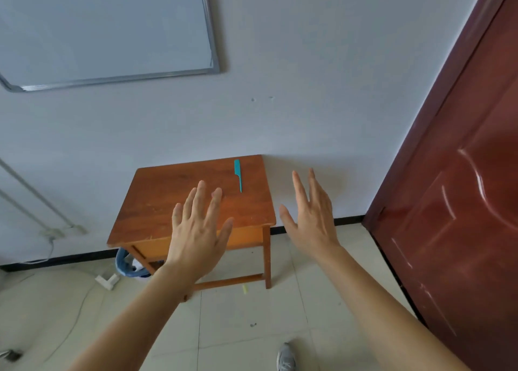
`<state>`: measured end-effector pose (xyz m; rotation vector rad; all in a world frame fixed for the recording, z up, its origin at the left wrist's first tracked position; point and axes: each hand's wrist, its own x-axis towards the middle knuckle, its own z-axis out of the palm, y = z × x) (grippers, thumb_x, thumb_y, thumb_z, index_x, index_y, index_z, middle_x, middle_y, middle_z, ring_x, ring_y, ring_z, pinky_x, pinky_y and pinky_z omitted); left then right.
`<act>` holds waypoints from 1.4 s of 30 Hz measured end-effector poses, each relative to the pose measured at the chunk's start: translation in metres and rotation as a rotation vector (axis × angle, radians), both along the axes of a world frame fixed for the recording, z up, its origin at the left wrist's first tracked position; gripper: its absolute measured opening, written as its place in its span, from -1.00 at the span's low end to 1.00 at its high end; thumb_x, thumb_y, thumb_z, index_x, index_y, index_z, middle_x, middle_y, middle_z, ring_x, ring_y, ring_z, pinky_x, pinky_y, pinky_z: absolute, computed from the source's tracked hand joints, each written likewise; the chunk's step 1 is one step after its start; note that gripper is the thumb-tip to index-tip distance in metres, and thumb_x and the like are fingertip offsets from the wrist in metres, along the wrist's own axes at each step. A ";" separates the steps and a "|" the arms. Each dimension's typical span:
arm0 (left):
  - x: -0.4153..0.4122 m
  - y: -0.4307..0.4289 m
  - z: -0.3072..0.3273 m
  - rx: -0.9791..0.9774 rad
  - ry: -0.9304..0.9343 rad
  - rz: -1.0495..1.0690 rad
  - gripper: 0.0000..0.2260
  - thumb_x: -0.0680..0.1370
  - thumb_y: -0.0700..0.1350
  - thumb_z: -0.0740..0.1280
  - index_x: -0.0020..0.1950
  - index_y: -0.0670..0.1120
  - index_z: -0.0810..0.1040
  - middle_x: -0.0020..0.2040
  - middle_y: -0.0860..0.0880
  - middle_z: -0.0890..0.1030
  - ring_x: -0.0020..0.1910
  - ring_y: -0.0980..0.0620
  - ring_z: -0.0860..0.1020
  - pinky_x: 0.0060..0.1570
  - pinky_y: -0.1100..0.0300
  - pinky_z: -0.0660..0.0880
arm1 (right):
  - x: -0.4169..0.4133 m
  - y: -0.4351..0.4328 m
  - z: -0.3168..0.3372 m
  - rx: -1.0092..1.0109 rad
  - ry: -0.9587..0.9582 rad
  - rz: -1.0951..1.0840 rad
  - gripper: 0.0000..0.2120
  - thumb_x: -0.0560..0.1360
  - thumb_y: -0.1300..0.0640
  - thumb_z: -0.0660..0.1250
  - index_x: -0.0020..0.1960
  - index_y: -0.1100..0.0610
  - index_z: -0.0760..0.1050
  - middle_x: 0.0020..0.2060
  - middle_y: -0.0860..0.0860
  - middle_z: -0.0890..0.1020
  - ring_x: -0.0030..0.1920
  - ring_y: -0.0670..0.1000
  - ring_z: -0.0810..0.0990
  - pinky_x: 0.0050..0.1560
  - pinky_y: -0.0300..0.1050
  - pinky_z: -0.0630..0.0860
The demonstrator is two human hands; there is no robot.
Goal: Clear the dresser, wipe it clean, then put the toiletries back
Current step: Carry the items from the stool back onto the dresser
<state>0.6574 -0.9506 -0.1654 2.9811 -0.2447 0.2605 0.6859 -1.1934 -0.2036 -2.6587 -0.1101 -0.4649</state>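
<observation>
Against the white wall stands the small wooden bench [157, 202], its back edge touching the wall. On top, near the back right corner, lies a green comb [238, 174]; the rest of the top is bare wood. To the right a red door [448, 202] stands near. Both hands are held up, flat and wide open, holding nothing: the left hand [197, 239] before the bench, the right hand [314, 222] just past its right edge.
</observation>
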 end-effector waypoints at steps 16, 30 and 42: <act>0.278 0.038 -0.037 0.032 0.222 0.051 -0.41 0.63 0.24 -0.04 0.59 0.07 -0.12 0.60 -0.03 -0.24 0.58 -0.07 -0.18 0.52 -0.12 -0.09 | 0.277 0.055 -0.044 -0.072 0.303 0.062 -0.40 0.64 -0.15 0.10 0.59 -0.03 -0.02 0.58 0.02 0.13 0.56 0.07 0.12 0.53 0.08 0.18; 0.395 0.100 -0.209 0.081 0.728 -0.367 -0.43 0.62 0.27 0.03 0.57 0.08 0.04 0.61 -0.02 -0.03 0.58 -0.09 -0.03 0.52 -0.11 0.08 | 0.368 0.156 -0.173 0.063 0.724 -0.280 -0.47 0.58 -0.13 0.27 0.49 0.01 0.27 0.29 -0.02 0.49 0.26 -0.02 0.52 0.12 -0.15 0.55; 0.399 0.114 -0.225 -0.067 0.720 -0.473 -0.65 0.65 0.00 0.17 0.43 0.01 0.32 0.31 0.00 0.33 0.23 0.03 0.43 0.12 0.24 0.49 | 0.363 0.168 -0.193 0.136 0.813 -0.375 -0.72 0.62 0.12 0.27 0.32 0.11 0.42 0.14 0.06 0.56 0.12 0.02 0.57 0.10 -0.19 0.52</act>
